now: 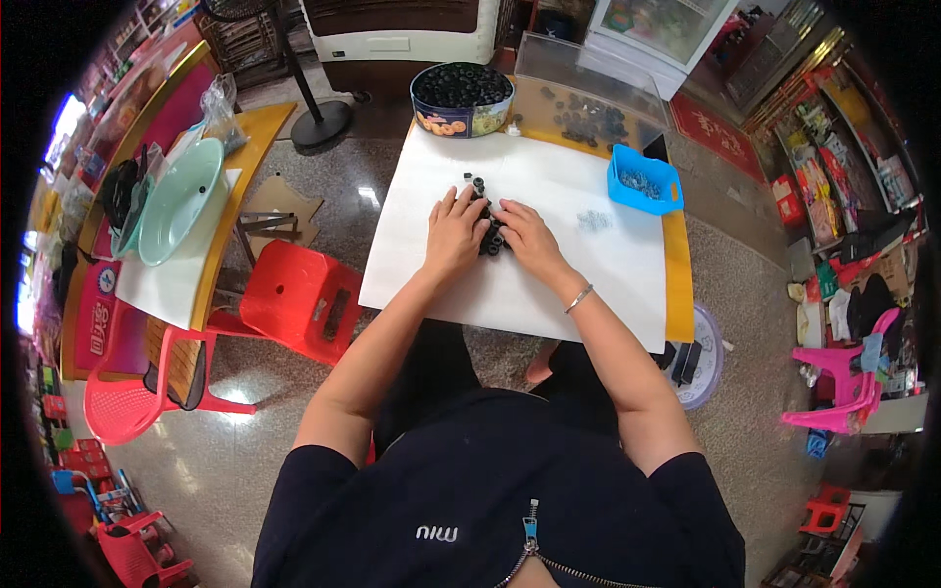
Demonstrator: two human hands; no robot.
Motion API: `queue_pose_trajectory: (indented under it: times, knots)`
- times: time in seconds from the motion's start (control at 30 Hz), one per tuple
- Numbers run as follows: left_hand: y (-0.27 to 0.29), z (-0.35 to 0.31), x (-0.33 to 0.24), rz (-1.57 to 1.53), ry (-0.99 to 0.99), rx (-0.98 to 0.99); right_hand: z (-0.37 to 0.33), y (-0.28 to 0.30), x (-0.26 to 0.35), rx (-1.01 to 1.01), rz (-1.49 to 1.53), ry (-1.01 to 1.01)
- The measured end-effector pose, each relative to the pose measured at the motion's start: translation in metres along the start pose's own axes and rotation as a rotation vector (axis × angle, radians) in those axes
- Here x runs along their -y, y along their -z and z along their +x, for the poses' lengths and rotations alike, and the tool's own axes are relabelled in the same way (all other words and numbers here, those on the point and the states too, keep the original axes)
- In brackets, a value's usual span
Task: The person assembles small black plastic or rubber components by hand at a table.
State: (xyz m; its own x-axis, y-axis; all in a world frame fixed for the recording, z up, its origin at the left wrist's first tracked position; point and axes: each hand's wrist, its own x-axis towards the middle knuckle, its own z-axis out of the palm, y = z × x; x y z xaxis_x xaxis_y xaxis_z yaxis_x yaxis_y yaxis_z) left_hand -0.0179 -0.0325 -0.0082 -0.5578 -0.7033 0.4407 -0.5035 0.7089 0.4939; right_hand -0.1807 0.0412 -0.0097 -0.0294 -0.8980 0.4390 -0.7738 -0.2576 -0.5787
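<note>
Several small black ring-like parts (493, 248) lie in a loose row on a white sheet (402, 255) that covers the table. My left hand (455, 235) rests along the left of this row, palm down, with its fingers stretched out and touching the parts. From the other side my right hand (530, 239) lies against them, fingers extended too. Neither hand has a part lifted. Some of the row is hidden beneath the fingertips.
At the table's far edge stands a tub (446, 122) heaped with black parts, beside a clear tray (549, 78) holding more. A blue basket (642, 199) of small metal pieces sits far right; similar pieces (594, 220) lie nearby. A red stool (284, 294) stands left.
</note>
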Motion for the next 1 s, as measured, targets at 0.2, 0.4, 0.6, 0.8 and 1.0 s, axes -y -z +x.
queue_pose_trajectory:
  times: [0.2, 0.4, 0.6, 0.8, 1.0]
  knots:
    - [0.007, -0.003, 0.002, -0.031, 0.009, 0.021, -0.005, 0.011, 0.016, 0.011, 0.165, -0.068]
    - [0.010, -0.010, 0.003, -0.179, 0.081, -0.053, -0.013, 0.027, 0.003, -0.059, 0.583, -0.293]
    - [0.031, -0.034, -0.001, -0.224, 0.161, -0.136, -0.039, 0.039, 0.017, -0.163, 0.750, -0.445]
    - [0.045, -0.057, -0.031, -0.236, 0.144, -0.150, -0.070, 0.047, 0.028, -0.180, 0.621, -0.448]
    - [0.051, -0.062, -0.072, -0.497, 0.144, 0.002, -0.076, 0.048, 0.044, -0.191, 0.392, -0.313]
